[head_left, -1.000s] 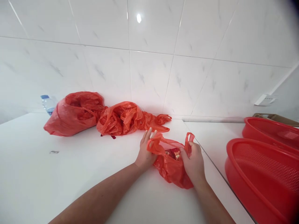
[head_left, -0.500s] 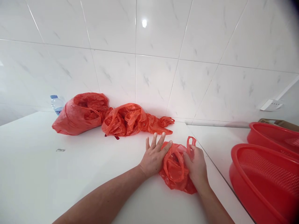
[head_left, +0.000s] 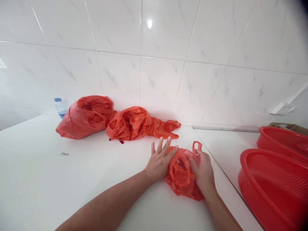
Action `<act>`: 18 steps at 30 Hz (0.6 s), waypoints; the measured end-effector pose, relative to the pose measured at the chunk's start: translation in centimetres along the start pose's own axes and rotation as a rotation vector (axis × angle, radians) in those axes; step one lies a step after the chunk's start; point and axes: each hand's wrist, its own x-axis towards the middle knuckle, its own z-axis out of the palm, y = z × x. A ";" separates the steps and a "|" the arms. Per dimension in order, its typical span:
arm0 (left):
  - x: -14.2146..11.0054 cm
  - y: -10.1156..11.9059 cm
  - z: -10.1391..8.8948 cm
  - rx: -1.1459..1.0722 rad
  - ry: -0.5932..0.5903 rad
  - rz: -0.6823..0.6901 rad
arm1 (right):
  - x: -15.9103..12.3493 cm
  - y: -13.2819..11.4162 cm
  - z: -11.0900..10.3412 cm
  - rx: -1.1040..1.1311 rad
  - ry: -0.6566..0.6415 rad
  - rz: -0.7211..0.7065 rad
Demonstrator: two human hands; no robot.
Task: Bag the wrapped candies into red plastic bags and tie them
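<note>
A crumpled red plastic bag (head_left: 181,175) rests on the white table (head_left: 96,179) between my two hands. My left hand (head_left: 160,160) lies against the bag's left side with its fingers spread, gripping nothing. On the opposite side, my right hand (head_left: 204,170) is closed on the bag near one handle, and that handle loop sticks up above the fingers. The bag's other handle loop droops over its front. Folds of plastic mostly hide what is inside.
Along the tiled wall sit a large stuffed red bag (head_left: 84,118), a bundle of red bags (head_left: 131,123) and a plastic bottle (head_left: 60,108). Two red baskets (head_left: 247,179) stand at right, with a cardboard box (head_left: 291,128) behind them. A small scrap (head_left: 64,154) lies at left.
My left hand has let go of the bag's rim and spread its fingers beside it. The bag's mouth has folded down, covering the red packets seen earlier. My right hand keeps its grip.
</note>
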 end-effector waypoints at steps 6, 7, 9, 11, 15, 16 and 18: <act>0.1 -0.1 -0.1 -0.010 -0.015 0.004 | 0.0 0.1 0.1 0.004 -0.003 -0.022; 0.1 -0.1 -0.1 -0.009 -0.018 0.004 | 0.0 0.1 0.1 0.002 -0.004 -0.028; 0.1 -0.1 0.0 -0.006 -0.023 0.004 | 0.0 0.2 0.1 -0.005 -0.002 -0.042; 0.1 -0.1 0.0 -0.002 -0.030 0.007 | 0.0 0.2 0.1 -0.013 0.000 -0.049; 0.1 -0.1 0.1 0.003 -0.036 0.009 | 0.0 0.2 0.1 -0.018 -0.004 -0.054; 0.1 -0.1 0.1 0.002 -0.034 0.008 | 0.0 0.3 0.1 -0.017 -0.005 -0.054; 0.1 -0.1 0.1 0.000 -0.028 0.006 | 0.0 0.2 0.1 -0.014 -0.008 -0.053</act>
